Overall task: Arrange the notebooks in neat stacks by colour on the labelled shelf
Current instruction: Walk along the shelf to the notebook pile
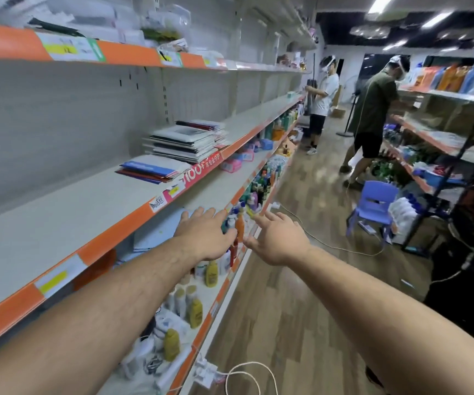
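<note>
Both hands empty, left hand (204, 235), right hand (277, 240), notebooks (184, 143) near shelf edge (133, 220)

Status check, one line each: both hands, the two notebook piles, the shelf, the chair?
left hand: open, holding nothing
right hand: open, holding nothing
taller notebook pile: mixed colours, edges uneven
lower notebook pile: blue and red covers, askew
shelf: carries both piles
blue chair: upright on floor

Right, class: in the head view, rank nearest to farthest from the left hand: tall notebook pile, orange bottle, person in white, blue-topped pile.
1. Orange bottle, beside the left hand.
2. Blue-topped notebook pile, on the shelf.
3. Tall notebook pile, just beyond it.
4. Person in white, aisle's far end.
</note>
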A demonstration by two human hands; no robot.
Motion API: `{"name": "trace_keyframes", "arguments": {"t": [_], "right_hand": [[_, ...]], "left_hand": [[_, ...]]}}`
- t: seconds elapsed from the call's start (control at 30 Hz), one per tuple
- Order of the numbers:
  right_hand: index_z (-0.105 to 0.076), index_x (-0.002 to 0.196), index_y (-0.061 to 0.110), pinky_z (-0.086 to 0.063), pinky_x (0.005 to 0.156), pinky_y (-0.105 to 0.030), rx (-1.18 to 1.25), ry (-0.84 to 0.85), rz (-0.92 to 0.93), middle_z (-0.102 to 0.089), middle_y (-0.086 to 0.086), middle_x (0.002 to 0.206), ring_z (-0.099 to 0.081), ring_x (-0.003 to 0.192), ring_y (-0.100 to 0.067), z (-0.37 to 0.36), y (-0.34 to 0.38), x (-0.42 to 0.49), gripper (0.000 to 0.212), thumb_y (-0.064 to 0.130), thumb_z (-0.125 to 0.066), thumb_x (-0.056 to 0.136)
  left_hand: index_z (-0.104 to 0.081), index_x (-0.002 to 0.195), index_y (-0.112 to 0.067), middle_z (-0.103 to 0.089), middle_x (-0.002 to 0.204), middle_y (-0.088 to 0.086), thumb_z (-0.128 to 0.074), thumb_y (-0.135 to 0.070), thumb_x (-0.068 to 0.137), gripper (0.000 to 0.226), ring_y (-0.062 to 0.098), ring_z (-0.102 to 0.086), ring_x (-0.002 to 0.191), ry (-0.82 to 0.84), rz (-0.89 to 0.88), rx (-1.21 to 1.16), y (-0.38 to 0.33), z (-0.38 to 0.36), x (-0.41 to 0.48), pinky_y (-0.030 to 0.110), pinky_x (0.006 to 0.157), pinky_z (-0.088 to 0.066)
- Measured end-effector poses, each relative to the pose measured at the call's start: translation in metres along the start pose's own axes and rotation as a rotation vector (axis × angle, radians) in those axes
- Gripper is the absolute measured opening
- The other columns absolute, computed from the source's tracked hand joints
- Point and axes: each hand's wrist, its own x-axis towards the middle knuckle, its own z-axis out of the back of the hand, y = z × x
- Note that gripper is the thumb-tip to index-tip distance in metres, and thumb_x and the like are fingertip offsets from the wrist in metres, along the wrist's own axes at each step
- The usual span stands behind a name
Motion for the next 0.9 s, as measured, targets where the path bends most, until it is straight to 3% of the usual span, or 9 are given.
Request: {"name": "trace_keyframes", "arguments": {"t": [0.37,0.47,0.67,0.9], "right_hand": [[-0.013,0.158,0.031,-0.022,0.120,-0.048,-0.026,0.051,-0.107,-0.016,0.000,0.165,-0.009,0.152,-0.026,0.023,-0.078,0.159,0.077,0.070,-0.033,0.095],[-0.018,0.158,0.030,-0.023,0.120,-0.048,-0.017,0.033,-0.102,-0.020,-0.002,0.164,-0.013,0.151,-0.027,0.023,-0.105,0.201,0.076,0.069,-0.035,0.095],[-0.020,0.157,0.029,-0.021,0.120,-0.051,0.008,0.017,-0.003,-0.018,0.000,0.165,-0.014,0.151,-0.026,0.019,-0.161,0.296,0.076,0.069,-0.036,0.095],[-0.018,0.158,0.026,-0.022,0.120,-0.049,-0.005,0.045,0.209,-0.016,-0.003,0.165,-0.013,0.152,-0.026,0.038,-0.223,0.413,0.080,0.071,-0.034,0.094]], "left_hand": [[-0.023,0.157,-0.025,-0.025,0.163,-0.001,-0.021,-0.056,0.097,0.068,0.023,-0.019,0.149,0.016,-0.060,0.001,-0.029,0.006,0.197,0.053,0.120,-0.014],[-0.022,0.157,-0.024,-0.025,0.163,-0.001,-0.023,-0.056,0.097,0.067,0.024,-0.018,0.150,0.019,-0.043,-0.008,-0.038,0.003,0.239,0.054,0.121,-0.011],[-0.028,0.154,-0.025,-0.031,0.160,0.001,-0.025,-0.057,0.097,0.065,0.024,-0.022,0.148,-0.003,0.020,0.012,-0.064,-0.008,0.323,0.053,0.120,-0.015],[-0.024,0.156,-0.024,-0.026,0.163,0.000,-0.025,-0.060,0.097,0.070,0.024,-0.021,0.149,-0.021,0.211,0.023,-0.089,0.005,0.416,0.052,0.121,-0.014]]}}
